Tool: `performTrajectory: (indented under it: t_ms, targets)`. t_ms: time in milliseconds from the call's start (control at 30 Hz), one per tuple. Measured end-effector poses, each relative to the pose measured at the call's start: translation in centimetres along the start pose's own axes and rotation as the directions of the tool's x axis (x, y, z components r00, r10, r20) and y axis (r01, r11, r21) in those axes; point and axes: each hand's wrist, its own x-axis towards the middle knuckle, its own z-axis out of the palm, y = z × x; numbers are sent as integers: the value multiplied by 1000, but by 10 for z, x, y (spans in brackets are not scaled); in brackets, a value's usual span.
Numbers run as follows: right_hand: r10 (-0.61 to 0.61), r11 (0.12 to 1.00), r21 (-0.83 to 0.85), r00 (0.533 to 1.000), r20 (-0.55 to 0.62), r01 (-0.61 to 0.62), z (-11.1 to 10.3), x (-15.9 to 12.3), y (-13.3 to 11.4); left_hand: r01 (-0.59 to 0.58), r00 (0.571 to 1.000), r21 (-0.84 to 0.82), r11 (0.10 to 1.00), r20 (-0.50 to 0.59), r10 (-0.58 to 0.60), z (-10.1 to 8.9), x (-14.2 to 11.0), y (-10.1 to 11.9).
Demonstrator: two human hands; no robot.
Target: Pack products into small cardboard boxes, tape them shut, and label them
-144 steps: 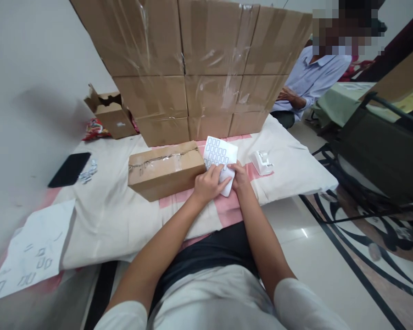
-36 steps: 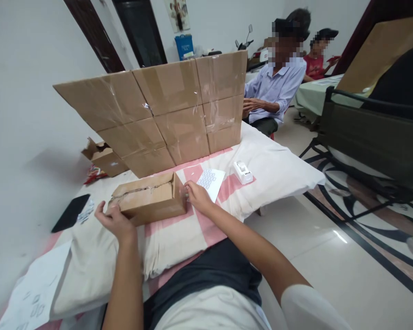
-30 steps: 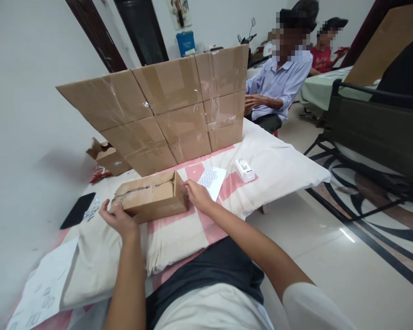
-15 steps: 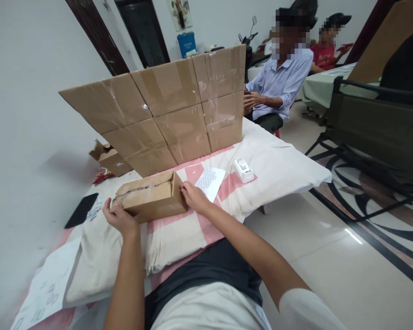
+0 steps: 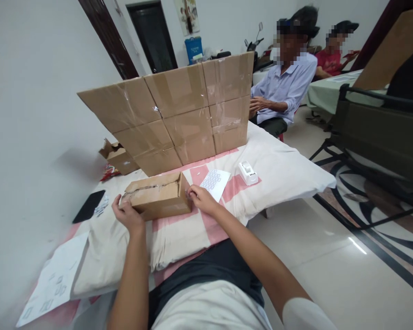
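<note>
A closed brown cardboard box point(image 5: 167, 204) lies lengthwise on the cloth-covered table, with a ragged seam along its top. Gripping its left end is my left hand point(image 5: 129, 214), thumb and fingers at the corner. My right hand point(image 5: 202, 199) is beside the right end face, its fingers pinched together. Something small and shiny shows at those fingertips, too small to make out. Just beyond my right hand is a white sheet with small printed outlines point(image 5: 217, 184). A white tape dispenser point(image 5: 248, 173) stands farther right.
A taped cardboard panel point(image 5: 189, 114) stands upright behind the box. To the left are a black tablet-like slab point(image 5: 88, 207), an open carton point(image 5: 122, 158) and a large paper sheet point(image 5: 57, 279). Across the table sits a person in a light blue shirt point(image 5: 289, 85).
The view has shifted, so everything appears slightly farther right. My right fingertips have drawn a little away from the box's end face. My left hand keeps its hold on the box.
</note>
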Motion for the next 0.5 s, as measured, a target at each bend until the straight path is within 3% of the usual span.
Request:
performTrajectory:
  t_ms: [133,300,400,500]
  targets:
    - [0,1000,27,989,-148,4,-5,-5,-14,12,1000,-31,999,0,-12,-1,-3,5]
    - [30,996,92,940,-341,2,-18,-18,-43,8,1000,-70,998,5,-8,-3,-5,8]
    - [39,998,59,945,-323,-21,-23,-17,-48,2,1000,-77,997,8,-1,-4,-6,7]
    - [64,997,-38,977,-204,-73,-17,-12,-37,-3,1000,-77,997,17,4,-4,-6,7]
